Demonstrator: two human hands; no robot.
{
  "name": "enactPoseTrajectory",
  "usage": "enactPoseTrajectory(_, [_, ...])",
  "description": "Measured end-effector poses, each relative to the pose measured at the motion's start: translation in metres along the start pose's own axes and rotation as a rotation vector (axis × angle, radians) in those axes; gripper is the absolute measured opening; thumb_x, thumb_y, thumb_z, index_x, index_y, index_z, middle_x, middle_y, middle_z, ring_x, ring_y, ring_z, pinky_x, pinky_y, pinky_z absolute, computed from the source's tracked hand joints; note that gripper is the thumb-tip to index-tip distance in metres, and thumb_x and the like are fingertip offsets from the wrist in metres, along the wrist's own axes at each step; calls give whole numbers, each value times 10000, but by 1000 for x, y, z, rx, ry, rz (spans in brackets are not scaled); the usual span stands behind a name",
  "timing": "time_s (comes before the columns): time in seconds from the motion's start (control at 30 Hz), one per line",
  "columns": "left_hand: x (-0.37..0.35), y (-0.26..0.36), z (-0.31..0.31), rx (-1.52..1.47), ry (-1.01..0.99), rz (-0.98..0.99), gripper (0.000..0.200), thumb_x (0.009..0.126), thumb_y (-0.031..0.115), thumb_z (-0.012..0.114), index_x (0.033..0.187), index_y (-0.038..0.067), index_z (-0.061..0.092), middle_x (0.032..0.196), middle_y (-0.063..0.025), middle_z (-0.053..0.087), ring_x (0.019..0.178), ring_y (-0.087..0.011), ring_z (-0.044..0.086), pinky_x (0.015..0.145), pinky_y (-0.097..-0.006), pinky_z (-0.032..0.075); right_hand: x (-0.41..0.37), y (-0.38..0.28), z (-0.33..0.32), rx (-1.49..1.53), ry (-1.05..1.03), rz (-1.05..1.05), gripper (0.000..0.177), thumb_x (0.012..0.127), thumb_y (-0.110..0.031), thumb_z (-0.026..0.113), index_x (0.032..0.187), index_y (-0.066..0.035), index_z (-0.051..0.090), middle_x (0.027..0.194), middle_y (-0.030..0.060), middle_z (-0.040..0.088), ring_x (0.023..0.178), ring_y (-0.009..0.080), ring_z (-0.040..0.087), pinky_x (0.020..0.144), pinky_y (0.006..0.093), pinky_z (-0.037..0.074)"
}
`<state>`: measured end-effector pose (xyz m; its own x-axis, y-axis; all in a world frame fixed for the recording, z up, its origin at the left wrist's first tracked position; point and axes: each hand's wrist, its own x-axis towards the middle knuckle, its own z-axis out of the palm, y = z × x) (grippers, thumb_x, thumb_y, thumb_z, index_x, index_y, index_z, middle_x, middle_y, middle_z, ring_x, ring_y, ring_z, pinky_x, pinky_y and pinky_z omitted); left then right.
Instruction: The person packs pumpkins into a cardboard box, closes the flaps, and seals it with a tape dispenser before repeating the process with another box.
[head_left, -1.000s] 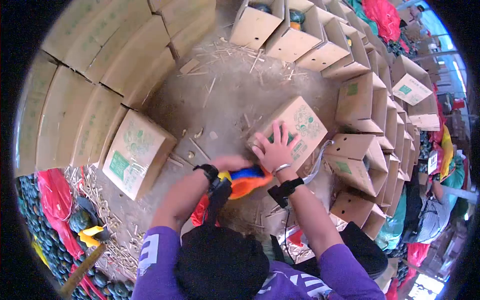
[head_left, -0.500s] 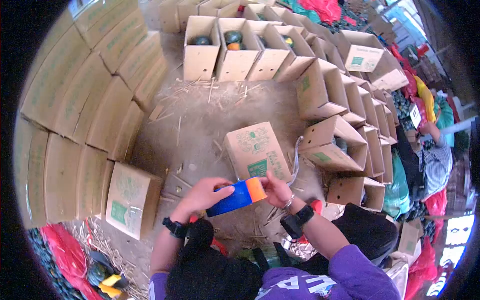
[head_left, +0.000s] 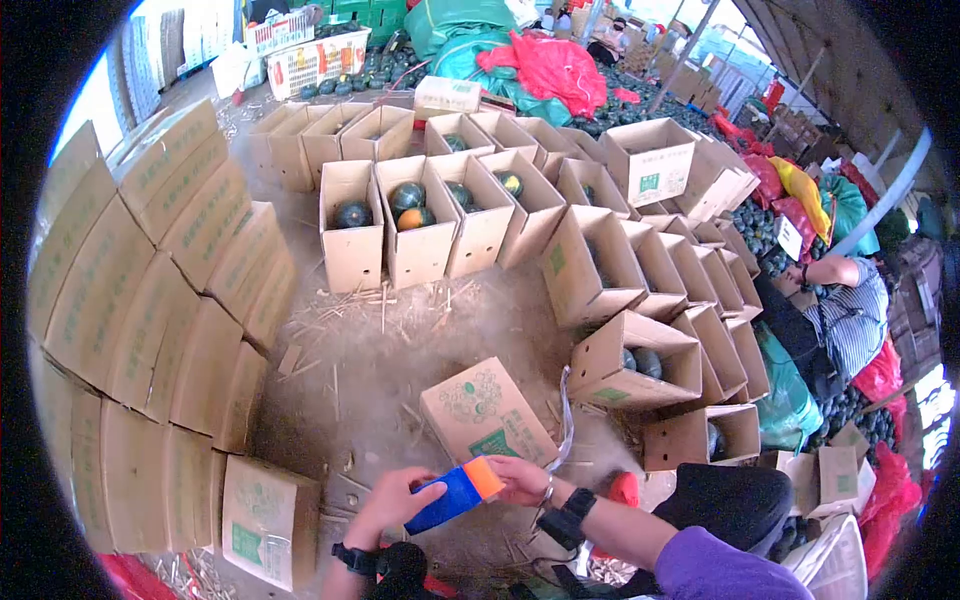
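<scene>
My left hand (head_left: pixel 398 500) grips the blue end of a blue-and-orange block-shaped item (head_left: pixel 443 503), with the thumb lying along its top. At its orange end, the fingers of my right hand (head_left: pixel 520 481) are closed against it; their tips are partly hidden. What the item is exactly, I cannot make out. Just beyond my hands a closed cardboard carton (head_left: pixel 487 408) with green print lies on the floor, apart from the item. A pale strap (head_left: pixel 567 425) trails beside that carton.
Closed cartons (head_left: pixel 140 350) are stacked on the left, with one carton (head_left: pixel 262 520) standing before them. Open cartons (head_left: pixel 408 265), several with dark green squashes (head_left: pixel 407 197), stand ahead and along the right. Straw litters the floor. A person in a striped shirt (head_left: pixel 850 315) sits at far right.
The view has tilted up, so the cartons and my hands appear lower and more of the background shows. Both hands keep hold of the blue-and-orange item.
</scene>
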<state>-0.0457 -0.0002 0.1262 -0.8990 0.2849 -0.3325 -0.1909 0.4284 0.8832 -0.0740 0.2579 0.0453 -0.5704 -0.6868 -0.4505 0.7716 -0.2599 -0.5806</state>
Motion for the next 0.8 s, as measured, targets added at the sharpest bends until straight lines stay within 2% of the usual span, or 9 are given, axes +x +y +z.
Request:
enactPoseTrajectory(0.33, [-6, 7, 1, -17, -108, -51, 376, 823, 351, 568, 976, 10, 607, 871, -138, 633, 793, -201, 599, 721, -318, 462, -17, -3, 23, 341, 90, -17, 285, 895, -255, 490, 1058, -28, 548, 968, 51, 611, 817, 167, 599, 739, 300, 484])
enactPoseTrajectory(0.37, [-6, 14, 2, 24, -140, -51, 382, 827, 355, 558, 978, 8, 604, 877, -151, 630, 796, -212, 602, 722, -323, 462, -8, 2, 13, -435, 332, -75, 312, 910, -279, 440, 1011, -25, 590, 919, 64, 633, 792, 210, 608, 698, 331, 482])
enactPoseTrajectory(0.47, [-5, 13, 8, 160, -96, -35, 428, 833, 405, 510, 971, 12, 609, 851, -209, 616, 785, -281, 615, 706, -350, 465, -1, -34, -21, -1272, 627, -211, 173, 807, -164, 538, 715, -49, 630, 641, 23, 598, 596, 109, 557, 543, 278, 460])
enactPoseTrajectory(0.53, [6, 6, 5, 195, 56, -38, 443, 831, 423, 495, 953, 17, 623, 822, -224, 613, 767, -301, 620, 690, -361, 469, 7, -73, -66, -1082, 805, -268, 174, 789, -184, 561, 716, -44, 635, 646, 24, 630, 557, 122, 577, 518, 284, 468])
enactPoseTrajectory(0.6, [11, 12, -12, 338, 73, -199, 457, 813, 442, 512, 935, 19, 636, 795, -219, 619, 743, -298, 627, 675, -363, 474, 13, -107, -109, -1269, 936, -297, 203, 806, -216, 557, 738, -37, 629, 615, 30, 611, 531, 115, 560, 497, 285, 462])
enactPoseTrajectory(0.67, [14, -2, -17, 333, 62, -303, 471, 797, 456, 528, 922, 17, 644, 779, -211, 627, 727, -287, 633, 662, -363, 478, 25, -104, -134, -1190, 779, -237, 258, 830, -249, 515, 753, -25, 616, 601, 48, 595, 512, 140, 551, 497, 293, 464])
enactPoseTrajectory(0.73, [30, -68, 2, 179, 44, -348, 485, 785, 466, 544, 915, 11, 648, 775, -200, 636, 718, -270, 638, 654, -362, 480, 41, -83, -134, -1322, 654, -62, 280, 852, -274, 466, 828, -29, 599, 713, 79, 616, 581, 162, 568, 549, 294, 475])
enactPoseTrajectory(0.77, [37, -115, 16, 68, 50, -322, 512, 767, 481, 565, 938, 4, 642, 777, -173, 648, 715, -245, 638, 659, -354, 481, 61, -49, -186, -1367, 745, -145, 303, 881, -297, 435, 977, -53, 585, 912, 94, 623, 751, 173, 593, 661, 290, 488])
enactPoseTrajectory(0.8, [36, -112, 18, -3, 13, -372, 518, 765, 482, 571, 946, 2, 640, 784, -166, 651, 722, -226, 635, 668, -348, 483, 53, -40, -182, -732, 594, -15, 364, 885, -338, 430, 1057, -44, 559, 992, 105, 609, 848, 202, 587, 732, 315, 483])
